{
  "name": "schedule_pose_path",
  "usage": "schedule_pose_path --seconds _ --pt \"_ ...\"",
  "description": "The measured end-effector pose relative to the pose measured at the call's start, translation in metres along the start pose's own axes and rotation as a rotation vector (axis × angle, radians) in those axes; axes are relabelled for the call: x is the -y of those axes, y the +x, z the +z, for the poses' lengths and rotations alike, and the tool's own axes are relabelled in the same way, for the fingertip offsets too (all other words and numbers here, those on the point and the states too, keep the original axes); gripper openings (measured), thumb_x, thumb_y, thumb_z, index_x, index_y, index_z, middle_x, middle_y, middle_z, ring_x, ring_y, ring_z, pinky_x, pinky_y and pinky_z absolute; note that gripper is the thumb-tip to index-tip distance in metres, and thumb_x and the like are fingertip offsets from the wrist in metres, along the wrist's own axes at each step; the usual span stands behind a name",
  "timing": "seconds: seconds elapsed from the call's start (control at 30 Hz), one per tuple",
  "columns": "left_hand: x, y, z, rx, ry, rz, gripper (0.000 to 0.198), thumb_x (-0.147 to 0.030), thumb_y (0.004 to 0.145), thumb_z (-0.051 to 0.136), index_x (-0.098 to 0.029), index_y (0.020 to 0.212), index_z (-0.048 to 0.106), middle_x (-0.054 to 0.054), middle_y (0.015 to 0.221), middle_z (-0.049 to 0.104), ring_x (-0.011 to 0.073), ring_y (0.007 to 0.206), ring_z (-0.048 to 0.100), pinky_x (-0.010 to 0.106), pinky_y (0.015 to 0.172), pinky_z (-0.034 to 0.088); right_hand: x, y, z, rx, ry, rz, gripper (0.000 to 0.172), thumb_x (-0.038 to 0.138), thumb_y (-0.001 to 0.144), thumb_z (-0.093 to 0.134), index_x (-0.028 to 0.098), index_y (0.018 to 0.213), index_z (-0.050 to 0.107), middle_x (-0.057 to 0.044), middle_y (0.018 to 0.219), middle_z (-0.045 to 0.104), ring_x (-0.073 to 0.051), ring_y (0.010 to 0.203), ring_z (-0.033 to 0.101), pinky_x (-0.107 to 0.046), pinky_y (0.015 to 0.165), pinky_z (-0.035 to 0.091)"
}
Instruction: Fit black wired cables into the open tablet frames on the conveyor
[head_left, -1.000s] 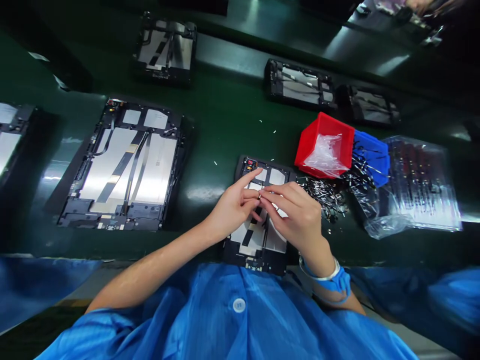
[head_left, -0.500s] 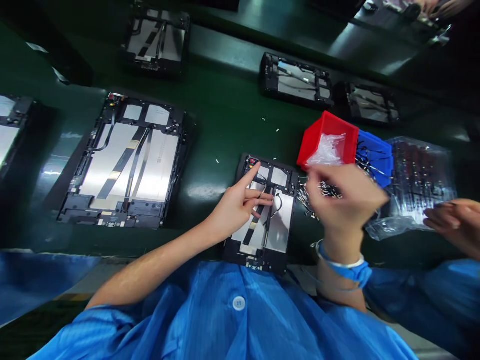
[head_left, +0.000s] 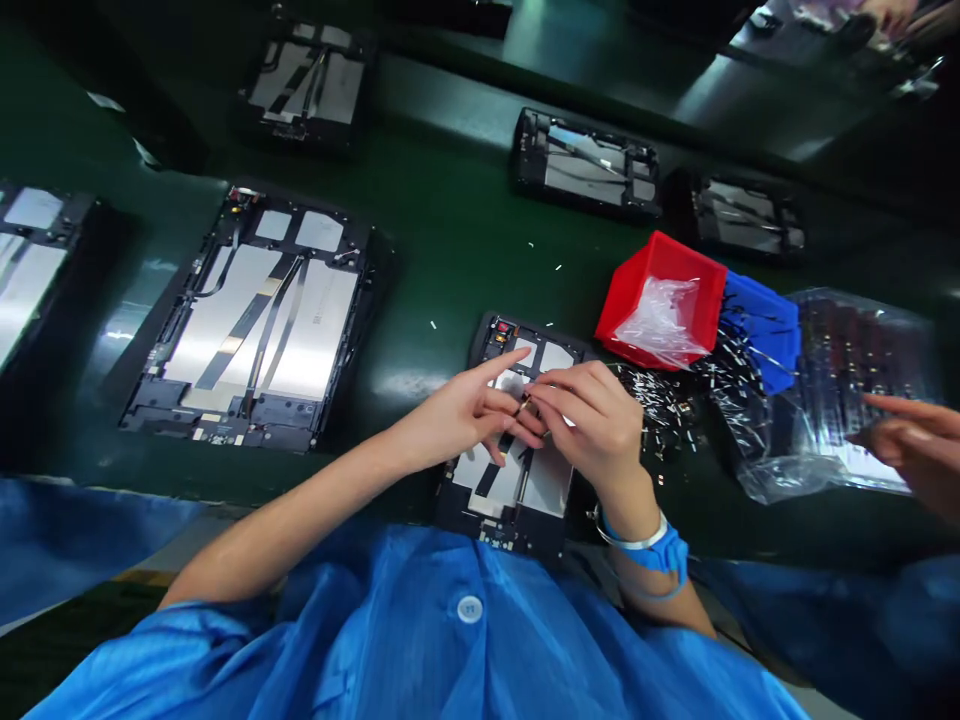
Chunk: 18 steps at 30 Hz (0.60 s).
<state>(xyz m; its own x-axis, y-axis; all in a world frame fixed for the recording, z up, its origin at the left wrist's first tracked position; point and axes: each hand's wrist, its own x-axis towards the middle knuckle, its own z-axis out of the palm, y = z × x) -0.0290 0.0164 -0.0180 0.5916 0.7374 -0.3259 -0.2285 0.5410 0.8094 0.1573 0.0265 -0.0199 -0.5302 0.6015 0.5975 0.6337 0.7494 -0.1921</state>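
Note:
My left hand (head_left: 474,412) is over the opened tablet-like device (head_left: 544,485) in front of me. Its index finger points out, while the thumb and other fingers pinch a thin black cable (head_left: 525,403), mostly hidden by fingers. My right hand (head_left: 592,415) meets it there, fingertips closed on the same small piece; its far end is out of sight. Silver plates, flat ribbon cables and a black frame show on the device under both hands. A blue wrist strap circles my right wrist.
Right of the device lie loose small cables (head_left: 656,410), a red bin (head_left: 628,300) of clear plastic bits, a blue bin (head_left: 772,330) of black cables and a clear plastic tray (head_left: 862,350). Another person's hand (head_left: 911,435) is at far right. Similar devices (head_left: 255,320) stand around.
My right hand has come left from beside the red bin to my left fingers. An additional white sliver lies above the device. The other person's hand has shifted slightly.

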Motion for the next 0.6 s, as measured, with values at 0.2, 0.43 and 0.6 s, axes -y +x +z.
schedule_pose_path --seconds 0.2,0.43,0.6 --pt "-0.080 0.048 -0.024 -0.373 0.486 0.210 0.067 -0.004 0.068 0.075 -0.011 0.131 0.055 0.011 0.110 0.066 0.0235 0.100 0.063 0.031 0.081 0.051 -0.013 -0.008 -0.009 -0.219 0.042 0.222 0.020 0.007 0.085 0.061 0.024 0.089 0.068 -0.002 0.078 0.072 -0.016 0.070 0.064 -0.033 0.063 0.053" --pt "-0.145 0.240 -0.106 -0.711 0.368 0.268 0.034 -0.006 0.064 0.072 -0.018 0.094 0.060 0.009 0.093 0.063 0.0293 0.103 0.056 0.031 0.070 0.044 -0.013 -0.017 -0.012 -0.234 0.022 0.274 0.024 0.002 0.085 0.054 0.016 0.092 0.072 -0.006 0.077 0.072 -0.017 0.071 0.062 -0.030 0.062 0.052" --pt "-0.159 0.289 -0.131 -0.434 0.308 0.114 0.031 -0.014 0.065 0.073 -0.021 0.091 0.060 0.003 0.063 0.055 0.0234 0.071 0.058 0.032 0.059 0.040 -0.012 -0.016 -0.014 -0.249 -0.007 0.285 0.020 0.004 0.088 0.053 0.012 0.091 0.071 -0.006 0.074 0.071 -0.016 0.067 0.058 -0.029 0.056 0.048"
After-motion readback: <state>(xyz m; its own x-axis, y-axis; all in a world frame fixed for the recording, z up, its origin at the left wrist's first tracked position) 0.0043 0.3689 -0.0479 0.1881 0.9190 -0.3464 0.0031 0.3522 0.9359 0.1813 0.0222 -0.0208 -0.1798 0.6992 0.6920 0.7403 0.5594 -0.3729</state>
